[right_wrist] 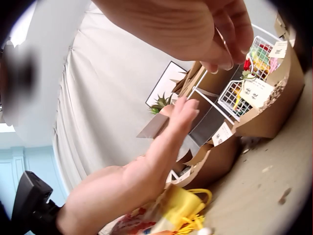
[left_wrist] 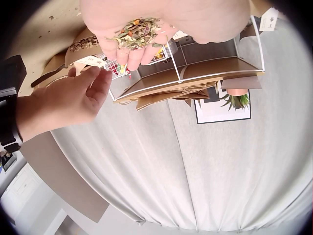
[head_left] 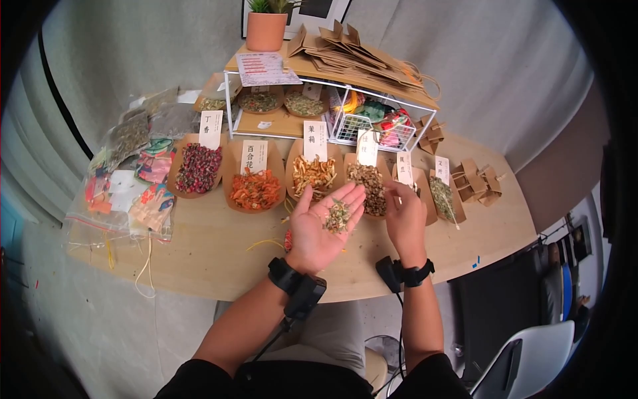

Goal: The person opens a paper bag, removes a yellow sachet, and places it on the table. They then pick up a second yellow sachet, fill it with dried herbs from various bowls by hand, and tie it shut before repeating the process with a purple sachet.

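My left hand point(head_left: 319, 233) is held palm up over the front of the table, its fingers extended. A small heap of mixed dried herbs point(head_left: 337, 217), green and brown with orange bits, lies on its palm and fingers; the left wrist view shows the same herb heap point(left_wrist: 138, 33) close up. To its right, my right hand point(head_left: 407, 223) is over a paper tray point(head_left: 425, 193) with an upright label, beside the tray of brown dried pieces point(head_left: 369, 189). Its fingers point(right_wrist: 230, 29) are bent, with thumb and fingertips close together; I cannot tell whether they pinch anything.
Further trays hold dark red buds point(head_left: 199, 166), orange petals point(head_left: 256, 191), yellowish pieces point(head_left: 314, 174) and green herbs point(head_left: 442, 196). Behind them stands a shelf point(head_left: 266, 126) topped with folded paper bags point(head_left: 359, 56) and a potted plant point(head_left: 266, 30). Plastic bags point(head_left: 126, 143) lie left; small brown boxes point(head_left: 473, 183) stand right.
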